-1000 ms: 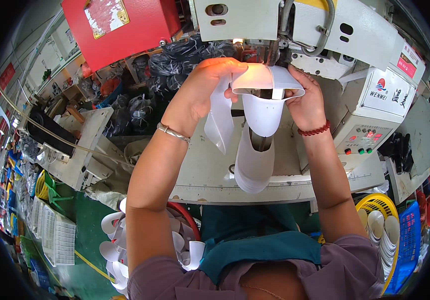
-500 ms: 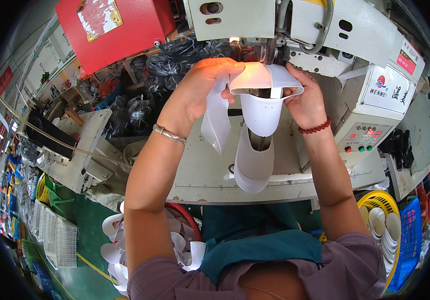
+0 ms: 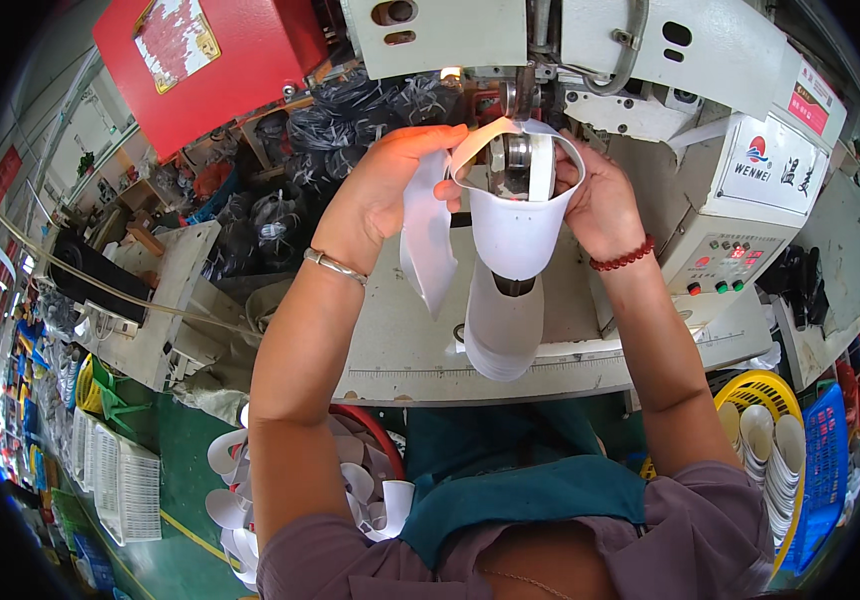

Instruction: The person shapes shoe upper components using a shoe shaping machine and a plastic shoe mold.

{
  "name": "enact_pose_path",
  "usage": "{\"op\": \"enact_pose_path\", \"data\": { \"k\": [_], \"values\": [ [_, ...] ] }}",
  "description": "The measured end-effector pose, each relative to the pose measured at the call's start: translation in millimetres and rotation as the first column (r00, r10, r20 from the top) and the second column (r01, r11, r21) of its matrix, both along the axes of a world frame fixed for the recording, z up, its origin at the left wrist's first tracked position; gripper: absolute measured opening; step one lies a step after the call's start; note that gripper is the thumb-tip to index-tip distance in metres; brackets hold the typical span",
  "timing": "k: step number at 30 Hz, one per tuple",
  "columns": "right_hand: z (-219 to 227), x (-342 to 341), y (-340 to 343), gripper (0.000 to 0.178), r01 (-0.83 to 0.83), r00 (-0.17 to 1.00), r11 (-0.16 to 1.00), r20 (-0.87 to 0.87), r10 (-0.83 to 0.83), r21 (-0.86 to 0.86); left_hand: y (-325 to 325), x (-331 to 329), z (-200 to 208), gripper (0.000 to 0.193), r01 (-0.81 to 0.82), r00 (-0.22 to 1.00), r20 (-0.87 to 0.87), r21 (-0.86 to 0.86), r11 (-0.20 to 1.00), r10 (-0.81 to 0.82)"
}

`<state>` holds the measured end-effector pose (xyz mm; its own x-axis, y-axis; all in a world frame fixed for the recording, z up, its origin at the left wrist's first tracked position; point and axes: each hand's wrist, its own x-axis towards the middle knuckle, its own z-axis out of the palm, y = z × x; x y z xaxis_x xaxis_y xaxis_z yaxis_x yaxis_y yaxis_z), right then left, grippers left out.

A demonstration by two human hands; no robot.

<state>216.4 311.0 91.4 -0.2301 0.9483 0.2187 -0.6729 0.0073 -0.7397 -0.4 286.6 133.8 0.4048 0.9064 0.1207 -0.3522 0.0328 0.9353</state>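
Note:
Both hands hold a white shoe upper (image 3: 517,235) around the metal roller and post (image 3: 516,165) of a machine. My left hand (image 3: 405,180) pinches its left edge, and a long white flap (image 3: 426,245) hangs down beside those fingers. My right hand (image 3: 605,200) grips the right side, its fingers partly hidden behind the white wall. The opening of the upper faces up toward me, with the roller showing inside. Just below it, a stack of nested white curved pieces (image 3: 503,340) lies over the table's front part.
A control box with lit buttons (image 3: 735,265) stands to the right. A yellow basket (image 3: 765,392) of stacked white pieces and a blue crate (image 3: 822,470) are at lower right. Lower left, a red tub (image 3: 387,440) holds white pieces. Black bags (image 3: 350,105) lie behind the machine.
The upper has tipped and turned on the post, so its opening now shows more of the roller. Both hands keep their hold, shifting slightly with it.

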Motion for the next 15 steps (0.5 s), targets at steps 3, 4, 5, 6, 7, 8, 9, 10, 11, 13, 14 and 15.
{"op": "enact_pose_path", "data": {
  "k": [3,4,5,6,7,8,9,10,11,13,14,15],
  "values": [
    [-4.9,-2.1,-3.4,0.019,0.054,0.997,0.998,0.058,-0.052,-0.037,2.2,0.0,-3.9,0.020,0.059,0.998,0.016,-0.053,0.997,-0.058],
    [-6.4,-2.6,-2.8,0.019,0.054,0.997,0.998,0.057,-0.052,-0.039,3.4,-0.6,-4.5,0.019,0.089,0.996,0.036,-0.099,0.991,-0.085],
    [-8.8,-3.2,-1.4,0.019,0.064,0.994,0.998,0.094,-0.062,-0.019,4.1,-1.3,-5.2,0.019,0.119,0.992,0.058,-0.145,0.982,-0.111],
    [-9.9,-4.7,-0.8,0.019,0.074,0.989,0.997,0.130,-0.073,0.002,4.5,-2.7,-5.6,0.019,0.118,0.992,0.057,-0.147,0.982,-0.111],
    [-9.8,-6.5,-1.6,0.019,0.073,0.989,0.997,0.128,-0.073,0.000,4.7,-4.3,-5.9,0.019,0.116,0.993,0.038,-0.175,0.978,-0.111],
    [-8.3,-9.1,-3.8,0.019,0.086,0.989,0.996,0.122,-0.085,-0.007,4.6,-6.0,-6.3,0.018,0.114,0.994,0.019,-0.204,0.972,-0.112],
    [-6.8,-11.0,-5.2,0.019,0.097,0.989,0.995,0.118,-0.095,-0.014,4.2,-7.8,-6.8,0.018,0.111,0.994,0.019,-0.205,0.972,-0.110],
    [-5.6,-12.5,-5.9,0.019,0.094,0.989,0.995,0.117,-0.092,-0.016,3.3,-9.8,-7.4,0.018,0.100,0.994,-0.032,-0.183,0.978,-0.107],
    [-4.5,-13.9,-6.5,0.020,0.090,0.987,0.996,0.132,-0.089,-0.002,2.0,-12.0,-7.9,0.019,0.089,0.991,-0.083,-0.161,0.983,-0.103],
    [-5.6,-12.1,-5.5,0.021,0.090,0.985,0.996,0.145,-0.091,0.011,-2.2,-14.5,-5.1,0.022,0.062,0.983,-0.161,-0.129,0.990,-0.083],
    [-9.3,-9.5,-2.9,0.022,0.087,0.979,0.996,0.181,-0.089,0.018,-5.4,-14.9,-3.6,0.026,0.036,0.970,-0.238,-0.095,0.995,-0.057],
    [-13.7,-7.3,0.5,0.023,0.088,0.972,0.996,0.216,-0.091,0.026,-8.8,-13.5,-3.6,0.026,0.039,0.969,-0.239,-0.095,0.995,-0.061]
  ]
}}
